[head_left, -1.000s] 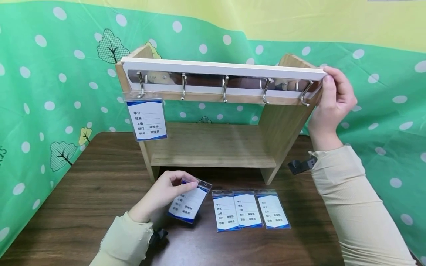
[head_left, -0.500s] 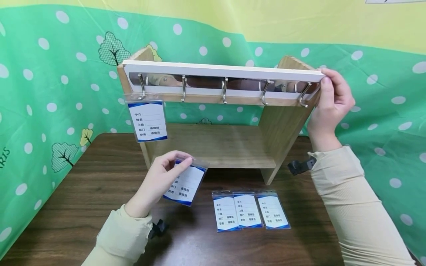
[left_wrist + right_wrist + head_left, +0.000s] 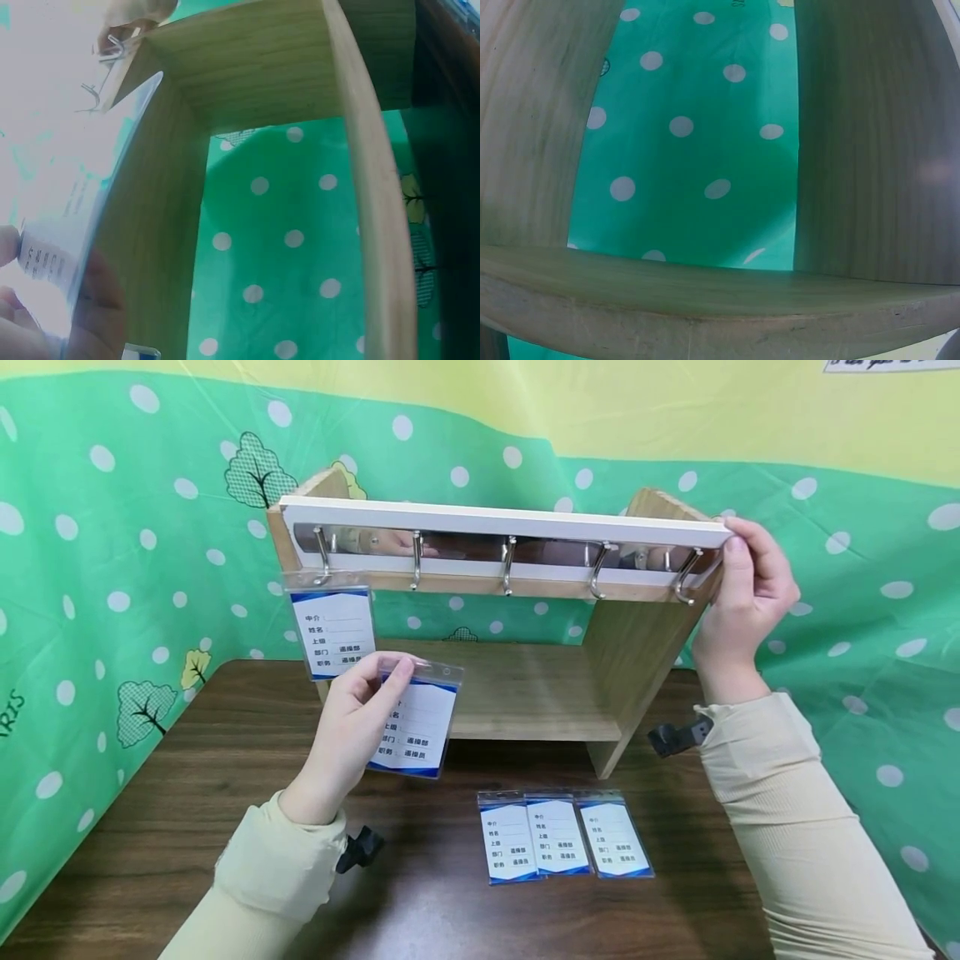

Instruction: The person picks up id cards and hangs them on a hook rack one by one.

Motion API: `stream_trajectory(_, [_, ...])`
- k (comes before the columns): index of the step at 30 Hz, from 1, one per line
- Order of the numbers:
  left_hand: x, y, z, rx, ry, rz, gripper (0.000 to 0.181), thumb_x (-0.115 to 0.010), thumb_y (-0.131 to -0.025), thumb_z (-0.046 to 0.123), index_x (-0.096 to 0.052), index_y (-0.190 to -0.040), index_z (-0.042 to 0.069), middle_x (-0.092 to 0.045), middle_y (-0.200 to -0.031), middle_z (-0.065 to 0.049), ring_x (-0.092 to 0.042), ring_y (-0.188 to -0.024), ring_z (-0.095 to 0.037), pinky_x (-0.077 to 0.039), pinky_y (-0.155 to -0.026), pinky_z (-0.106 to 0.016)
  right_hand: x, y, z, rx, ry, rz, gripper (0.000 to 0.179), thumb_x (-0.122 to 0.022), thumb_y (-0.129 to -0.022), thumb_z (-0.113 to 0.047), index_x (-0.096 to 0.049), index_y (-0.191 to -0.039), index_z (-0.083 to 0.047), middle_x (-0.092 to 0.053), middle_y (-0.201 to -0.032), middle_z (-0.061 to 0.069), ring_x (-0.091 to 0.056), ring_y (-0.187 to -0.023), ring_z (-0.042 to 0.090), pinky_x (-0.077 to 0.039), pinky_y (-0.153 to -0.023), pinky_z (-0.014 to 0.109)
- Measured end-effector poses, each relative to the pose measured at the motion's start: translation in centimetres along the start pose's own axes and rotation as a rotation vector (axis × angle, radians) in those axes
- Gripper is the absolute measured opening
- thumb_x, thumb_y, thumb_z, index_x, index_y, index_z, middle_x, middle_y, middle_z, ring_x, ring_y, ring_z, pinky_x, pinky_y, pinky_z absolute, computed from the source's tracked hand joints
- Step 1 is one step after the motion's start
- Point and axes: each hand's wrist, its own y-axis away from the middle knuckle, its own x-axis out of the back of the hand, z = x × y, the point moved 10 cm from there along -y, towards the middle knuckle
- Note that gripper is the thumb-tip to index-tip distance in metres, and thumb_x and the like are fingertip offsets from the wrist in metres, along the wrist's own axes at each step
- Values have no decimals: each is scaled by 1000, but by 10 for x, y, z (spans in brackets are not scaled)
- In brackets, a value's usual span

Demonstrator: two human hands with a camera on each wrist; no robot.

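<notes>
My left hand (image 3: 348,727) pinches a badge in a clear plastic sleeve (image 3: 420,720) by its upper left corner, thumb in front. The badge hangs in front of the wooden shelf, below the hook rail (image 3: 465,513); in the left wrist view the badge sleeve (image 3: 75,202) appears edge-on and glary. Another badge (image 3: 333,627) hangs from the leftmost hook, its lower right corner covered by my left hand. My right hand (image 3: 746,602) grips the right end of the white rail, thumb in front. No part of the right hand's grip shows clearly in the right wrist view.
Three more badges (image 3: 562,837) lie side by side on the dark wooden table (image 3: 187,827). The wooden shelf (image 3: 525,689) stands at the back, its side panel (image 3: 877,142) filling much of the right wrist view. Several metal hooks (image 3: 509,565) line the rail. A dotted green cloth hangs behind.
My left hand has lifted the badge up from near the table toward the rail, turning it more upright. My right hand has stayed at the rail's end.
</notes>
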Motion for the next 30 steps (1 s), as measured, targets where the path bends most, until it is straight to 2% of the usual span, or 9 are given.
stream_trajectory(12, [4,-12,26,-93,-61,55,29,-53,-95,30,-64,-109,8,-62,-105,-3,-49,-85,-19,-38,-69,-28,3,-1,1,1,2,-3,18,-52,-85,8,-69,-88,9,-68,-89,20,-61,-79,24,-47,-79,30])
stream_trajectory(23, [6,-26,54,-221,-48,103,26,-53,-95,25,-63,-109,6,-62,-101,-3,-52,-81,-19,-40,-63,-25,3,-2,3,2,15,-15,17,-52,-85,7,-69,-89,9,-69,-88,17,-62,-79,23,-48,-78,29])
stream_trajectory(30, [11,-33,59,-254,-47,166,27,-52,-95,24,-63,-109,4,-62,-94,-5,-45,-67,-16,-33,-57,-24,5,-2,5,4,39,-13,18,-53,-85,6,-70,-89,7,-70,-87,16,-61,-76,21,-47,-74,27])
